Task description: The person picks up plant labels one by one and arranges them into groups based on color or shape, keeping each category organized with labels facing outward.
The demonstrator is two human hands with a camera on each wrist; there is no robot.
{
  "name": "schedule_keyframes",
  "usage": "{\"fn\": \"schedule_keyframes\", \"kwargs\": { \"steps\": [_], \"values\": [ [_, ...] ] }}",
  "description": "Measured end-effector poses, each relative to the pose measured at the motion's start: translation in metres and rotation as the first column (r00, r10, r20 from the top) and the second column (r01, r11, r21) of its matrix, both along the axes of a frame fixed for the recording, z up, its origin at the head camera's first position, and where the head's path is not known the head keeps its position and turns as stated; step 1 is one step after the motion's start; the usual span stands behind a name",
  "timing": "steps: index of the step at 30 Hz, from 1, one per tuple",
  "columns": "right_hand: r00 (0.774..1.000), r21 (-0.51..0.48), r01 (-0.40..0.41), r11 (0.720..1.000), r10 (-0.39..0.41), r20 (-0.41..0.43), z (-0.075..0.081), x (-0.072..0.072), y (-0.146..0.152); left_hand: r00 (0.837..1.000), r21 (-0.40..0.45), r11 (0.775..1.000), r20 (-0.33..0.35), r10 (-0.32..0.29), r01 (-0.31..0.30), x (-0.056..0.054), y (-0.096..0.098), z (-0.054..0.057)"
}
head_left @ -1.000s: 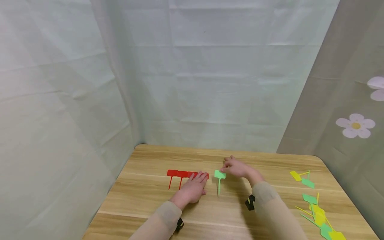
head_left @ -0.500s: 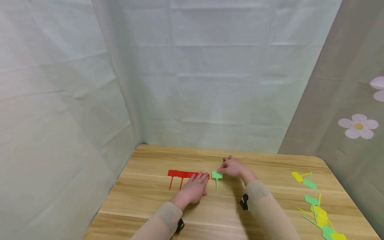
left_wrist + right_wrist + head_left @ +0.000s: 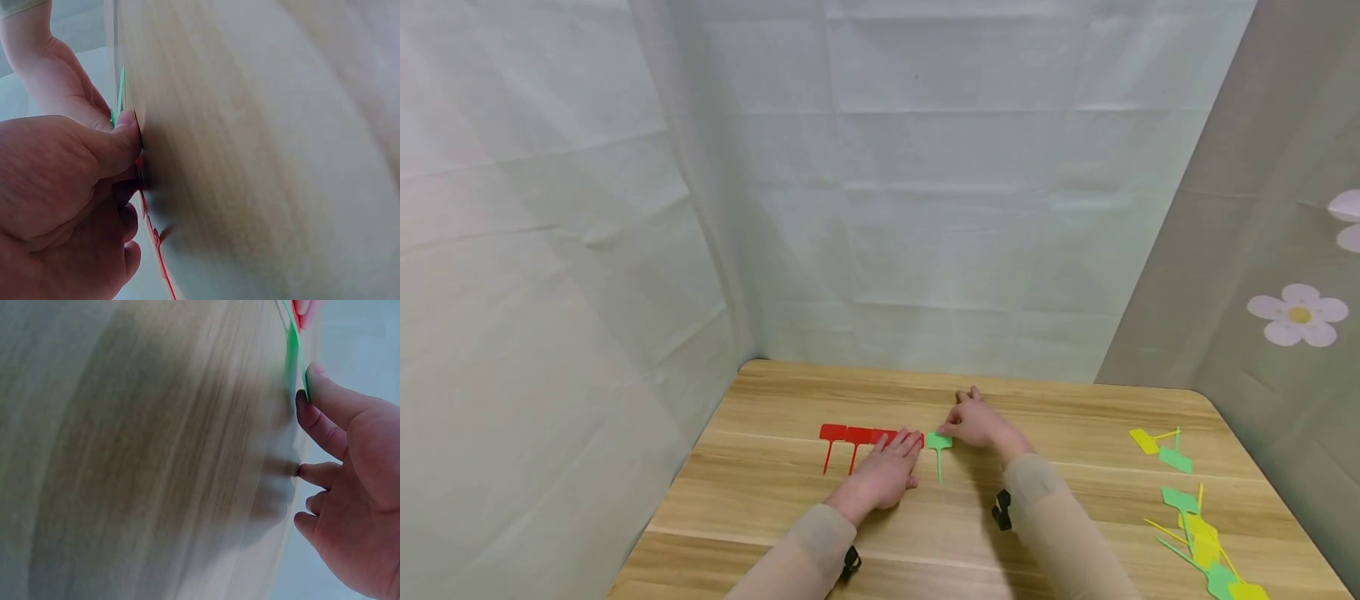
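Several red T-shaped plant labels lie side by side in a row on the wooden table, heads at the back and stems toward the front. My left hand rests with extended fingers on the right end of that row, covering part of it. Just right of the row is a green plant label. My right hand pinches its head between thumb and forefinger; in the right wrist view the pinched green label is seen edge-on, its edge slightly raised.
On the table's right side lie yellow labels and green labels, several overlapping in a loose pile. A white curtain hangs behind the table, and more cloth hangs on both sides.
My right hand has slid the green label left, closing most of the gap to the red row. My left hand has stayed in place on the red labels.
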State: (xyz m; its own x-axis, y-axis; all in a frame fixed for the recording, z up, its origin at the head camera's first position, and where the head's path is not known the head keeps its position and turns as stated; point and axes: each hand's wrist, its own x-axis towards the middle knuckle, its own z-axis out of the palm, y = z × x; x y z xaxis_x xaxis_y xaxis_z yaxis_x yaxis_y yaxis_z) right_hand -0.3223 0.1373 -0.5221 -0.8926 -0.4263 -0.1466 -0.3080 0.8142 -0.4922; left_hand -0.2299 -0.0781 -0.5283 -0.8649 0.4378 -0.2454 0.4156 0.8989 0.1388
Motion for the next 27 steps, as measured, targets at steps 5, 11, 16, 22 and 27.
{"fn": "schedule_keyframes", "kwargs": {
  "steps": [5,11,16,22,27],
  "values": [
    [1.000,0.017,-0.002,1.000,0.002,-0.020,-0.0034,-0.0016,-0.0014,1.000,-0.004,1.000,-0.009,-0.003,0.003,0.0003,-0.0002,0.0008],
    [0.999,0.035,0.007,0.999,-0.005,-0.034,-0.0046,-0.0015,-0.0028,1.000,-0.009,1.000,-0.012,-0.006,0.006,-0.0001,-0.0004,-0.0008],
    [0.999,0.038,0.019,0.999,-0.017,-0.029,-0.0048,-0.0002,-0.0036,1.000,-0.011,1.000,-0.016,-0.009,0.009,-0.0009,-0.0004,-0.0026],
    [0.999,0.027,0.031,0.999,-0.031,-0.023,-0.0035,0.0022,-0.0051,1.000,0.000,1.000,-0.020,-0.010,0.010,0.0001,-0.0005,-0.0014],
    [0.999,0.022,0.032,0.999,-0.032,-0.020,-0.0034,0.0018,-0.0048,1.000,0.001,1.000,-0.021,-0.011,0.011,0.0001,-0.0007,-0.0010]
  ]
}}
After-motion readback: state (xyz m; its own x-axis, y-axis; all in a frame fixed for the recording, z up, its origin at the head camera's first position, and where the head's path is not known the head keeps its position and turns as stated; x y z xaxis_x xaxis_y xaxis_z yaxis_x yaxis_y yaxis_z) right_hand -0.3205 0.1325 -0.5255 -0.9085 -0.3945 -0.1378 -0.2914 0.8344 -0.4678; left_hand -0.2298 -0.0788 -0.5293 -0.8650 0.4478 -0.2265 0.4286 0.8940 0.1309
